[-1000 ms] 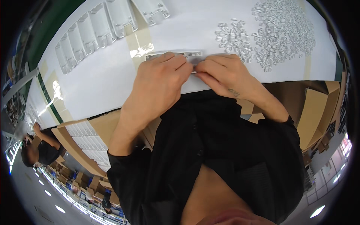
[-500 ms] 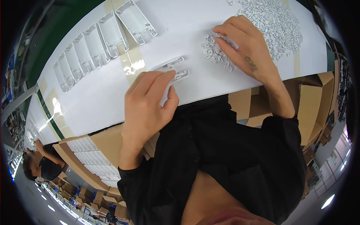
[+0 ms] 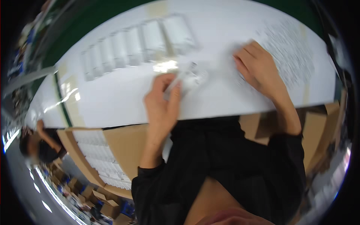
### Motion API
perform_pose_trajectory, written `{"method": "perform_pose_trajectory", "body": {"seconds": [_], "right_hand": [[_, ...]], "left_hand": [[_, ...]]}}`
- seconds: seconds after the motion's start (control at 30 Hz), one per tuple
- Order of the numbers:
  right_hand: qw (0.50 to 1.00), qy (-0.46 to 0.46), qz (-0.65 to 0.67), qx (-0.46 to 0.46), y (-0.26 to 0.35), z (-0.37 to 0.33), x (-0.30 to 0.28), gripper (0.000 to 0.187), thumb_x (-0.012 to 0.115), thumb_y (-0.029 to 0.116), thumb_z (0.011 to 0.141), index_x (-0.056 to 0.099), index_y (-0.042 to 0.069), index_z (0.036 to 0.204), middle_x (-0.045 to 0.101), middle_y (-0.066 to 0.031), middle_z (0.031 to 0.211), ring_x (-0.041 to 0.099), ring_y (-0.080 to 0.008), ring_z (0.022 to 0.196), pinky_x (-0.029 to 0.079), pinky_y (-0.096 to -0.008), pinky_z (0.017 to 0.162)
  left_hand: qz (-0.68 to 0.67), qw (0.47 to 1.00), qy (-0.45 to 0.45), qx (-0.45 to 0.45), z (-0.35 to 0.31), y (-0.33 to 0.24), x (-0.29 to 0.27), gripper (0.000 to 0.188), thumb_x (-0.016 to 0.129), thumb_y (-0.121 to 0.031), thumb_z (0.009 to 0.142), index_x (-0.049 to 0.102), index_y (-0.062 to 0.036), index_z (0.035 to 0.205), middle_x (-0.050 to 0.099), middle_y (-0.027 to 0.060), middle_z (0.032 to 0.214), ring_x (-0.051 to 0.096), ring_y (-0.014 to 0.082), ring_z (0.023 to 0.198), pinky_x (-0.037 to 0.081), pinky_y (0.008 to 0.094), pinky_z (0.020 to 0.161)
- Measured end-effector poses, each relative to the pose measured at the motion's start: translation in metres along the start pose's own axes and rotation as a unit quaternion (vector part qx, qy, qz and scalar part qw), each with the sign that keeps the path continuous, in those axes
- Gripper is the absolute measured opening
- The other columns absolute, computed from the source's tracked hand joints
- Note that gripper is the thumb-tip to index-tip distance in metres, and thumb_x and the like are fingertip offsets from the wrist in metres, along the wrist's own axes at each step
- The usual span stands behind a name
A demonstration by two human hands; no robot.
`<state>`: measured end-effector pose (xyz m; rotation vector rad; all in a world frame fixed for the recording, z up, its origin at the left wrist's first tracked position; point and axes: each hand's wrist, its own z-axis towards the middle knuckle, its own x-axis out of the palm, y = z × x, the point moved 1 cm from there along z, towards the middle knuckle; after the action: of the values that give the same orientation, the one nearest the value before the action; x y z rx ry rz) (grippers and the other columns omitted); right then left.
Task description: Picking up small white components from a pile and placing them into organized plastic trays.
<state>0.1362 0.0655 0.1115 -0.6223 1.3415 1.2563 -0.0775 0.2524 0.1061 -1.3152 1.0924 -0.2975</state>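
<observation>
My left hand (image 3: 162,101) pinches a white plastic housing (image 3: 192,78) between thumb and fingers, above the white tabletop (image 3: 116,93). The housing is tilted and blurred, so its details are hard to make out. Over at the right, my right hand (image 3: 258,69) has its fingertips pressed together at the near side of a heap of small white plastic pieces (image 3: 292,52). Whatever lies between those fingertips is hidden. Beyond my left hand, several similar white housings (image 3: 133,45) lie side by side in a slanting row.
Below the table edge at left is a cardboard box (image 3: 125,146) with white parts stacked inside. More open cardboard boxes (image 3: 315,131) stand at the right. A co-worker (image 3: 47,144) sits at the far left, one arm on the table. Tape strips (image 3: 157,9) cross the tabletop.
The whole view has shifted and blurred. My left hand now has a housing raised and tilted in its grip. My right hand's fingers have closed together near the small pieces.
</observation>
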Motion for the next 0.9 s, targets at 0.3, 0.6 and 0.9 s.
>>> {"method": "perform_pose_trajectory", "body": {"seconds": [0.3, 0.6, 0.9], "right_hand": [[0.996, 0.067, -0.052, 0.039, 0.021, 0.007, -0.009, 0.007, 0.063, 0.002, 0.09, 0.059, 0.0, 0.085, 0.06, -0.0137, 0.083, 0.053, -0.0279, 0.08, 0.048, -0.0367, 0.074], [0.902, -0.015, 0.349, 0.256, 0.027, 0.027, -0.019, 0.012, 0.067, 0.009, 0.093, 0.07, -0.002, 0.093, 0.064, -0.0027, 0.074, 0.049, -0.008, 0.062, 0.041, -0.0218, 0.056], [0.755, 0.035, 0.596, 0.271, 0.117, 0.062, 0.004, 0.01, 0.067, 0.008, 0.094, 0.07, -0.002, 0.094, 0.063, -0.0023, 0.071, 0.047, -0.0038, 0.056, 0.037, -0.017, 0.047]], "left_hand": [[-0.502, 0.84, 0.034, -0.201, -0.011, -0.018, -0.009, 0.046, 0.041, -0.03, 0.108, 0.04, 0.0044, 0.139, 0.057, 0.02, 0.124, 0.065, 0.0251, 0.094, 0.054, 0.0366, 0.078], [-0.641, 0.741, 0.028, -0.195, -0.017, -0.006, 0.002, 0.042, 0.056, -0.015, 0.103, 0.04, -0.0031, 0.14, 0.056, 0.0196, 0.129, 0.062, 0.0269, 0.108, 0.05, 0.0395, 0.095], [-0.591, 0.795, 0.0, -0.136, -0.016, -0.019, 0.004, 0.046, 0.068, -0.001, 0.093, 0.05, -0.0046, 0.136, 0.056, 0.0126, 0.13, 0.056, 0.0185, 0.114, 0.043, 0.0324, 0.101]]}}
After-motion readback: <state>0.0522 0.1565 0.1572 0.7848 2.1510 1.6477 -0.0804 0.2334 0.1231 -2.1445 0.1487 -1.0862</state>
